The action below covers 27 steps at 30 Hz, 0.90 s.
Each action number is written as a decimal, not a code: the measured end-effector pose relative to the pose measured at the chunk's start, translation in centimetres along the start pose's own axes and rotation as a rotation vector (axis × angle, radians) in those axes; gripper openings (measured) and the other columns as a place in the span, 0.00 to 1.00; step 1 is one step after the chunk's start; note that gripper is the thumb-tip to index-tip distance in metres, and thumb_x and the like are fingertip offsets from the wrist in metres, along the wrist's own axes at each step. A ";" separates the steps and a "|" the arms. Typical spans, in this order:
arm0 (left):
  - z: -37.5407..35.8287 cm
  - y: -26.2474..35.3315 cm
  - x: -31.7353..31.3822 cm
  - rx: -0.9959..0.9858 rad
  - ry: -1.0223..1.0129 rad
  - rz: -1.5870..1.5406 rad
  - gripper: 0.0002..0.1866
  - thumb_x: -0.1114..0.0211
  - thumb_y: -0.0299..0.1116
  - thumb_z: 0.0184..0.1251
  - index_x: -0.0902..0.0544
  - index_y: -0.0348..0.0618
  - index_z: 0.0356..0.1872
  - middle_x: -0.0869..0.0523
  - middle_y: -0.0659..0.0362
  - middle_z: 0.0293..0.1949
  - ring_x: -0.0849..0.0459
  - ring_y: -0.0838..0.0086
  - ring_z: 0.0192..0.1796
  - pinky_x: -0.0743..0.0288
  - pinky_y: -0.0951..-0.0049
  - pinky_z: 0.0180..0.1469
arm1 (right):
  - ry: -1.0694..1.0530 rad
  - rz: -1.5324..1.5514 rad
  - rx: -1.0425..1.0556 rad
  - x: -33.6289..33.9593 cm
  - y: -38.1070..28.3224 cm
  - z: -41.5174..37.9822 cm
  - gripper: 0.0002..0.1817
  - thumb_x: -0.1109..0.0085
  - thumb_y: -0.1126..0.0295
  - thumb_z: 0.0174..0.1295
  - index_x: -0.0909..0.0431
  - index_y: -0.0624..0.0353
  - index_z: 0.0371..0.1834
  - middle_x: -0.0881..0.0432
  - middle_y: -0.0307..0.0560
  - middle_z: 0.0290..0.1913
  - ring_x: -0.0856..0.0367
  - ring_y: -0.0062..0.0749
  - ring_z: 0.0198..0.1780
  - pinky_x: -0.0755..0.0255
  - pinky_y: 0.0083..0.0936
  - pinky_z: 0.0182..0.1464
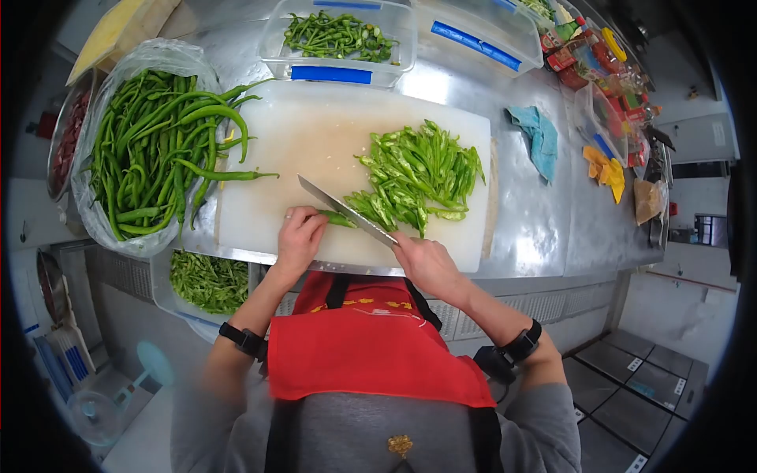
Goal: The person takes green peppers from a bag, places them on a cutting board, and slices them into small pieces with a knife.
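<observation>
My left hand (301,234) is closed on a green chili pepper (337,219), pressing it onto the white cutting board (441,256). In my right hand (426,264) is the handle of a kitchen knife (347,209). Its blade slants up and to the left, across the right end of that pepper. Just beyond the blade lies a pile of sliced green chili peppers (418,169) on the board. Left of the board, whole green chili peppers (150,150) fill a clear plastic bag (209,75), and some stick out over the board's edge.
At the back stands a plastic container (272,47) with pepper stems; another container (481,59) is beside it. Below the bag, a bin holds cut peppers (209,280). A blue cloth (536,142), a yellow cloth (605,169) and several bottles (603,59) are on the right.
</observation>
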<state>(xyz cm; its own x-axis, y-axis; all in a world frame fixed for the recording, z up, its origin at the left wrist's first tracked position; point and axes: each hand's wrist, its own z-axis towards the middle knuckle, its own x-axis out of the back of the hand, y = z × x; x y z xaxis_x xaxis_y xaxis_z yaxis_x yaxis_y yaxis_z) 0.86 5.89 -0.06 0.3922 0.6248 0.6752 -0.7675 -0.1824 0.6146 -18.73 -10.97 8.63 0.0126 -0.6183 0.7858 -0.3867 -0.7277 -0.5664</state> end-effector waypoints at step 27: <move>1.2 -1.0 0.8 0.161 -0.057 -0.082 0.10 0.33 0.19 0.53 0.17 0.41 0.38 0.16 0.55 0.40 0.18 0.59 0.42 0.23 0.65 0.45 | 0.043 -0.025 -0.079 -0.4 1.2 -0.9 0.13 0.50 0.67 0.67 0.29 0.55 0.54 0.19 0.58 0.27 0.20 0.59 0.28 0.26 0.51 0.32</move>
<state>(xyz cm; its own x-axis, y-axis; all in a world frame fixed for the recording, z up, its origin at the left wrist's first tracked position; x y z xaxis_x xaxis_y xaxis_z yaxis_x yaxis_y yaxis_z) 2.56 5.69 0.36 0.4815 0.5997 0.6392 -0.6425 -0.2545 0.7228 -20.01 -11.31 7.81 -0.0163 -0.5858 0.8103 -0.4580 -0.7160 -0.5269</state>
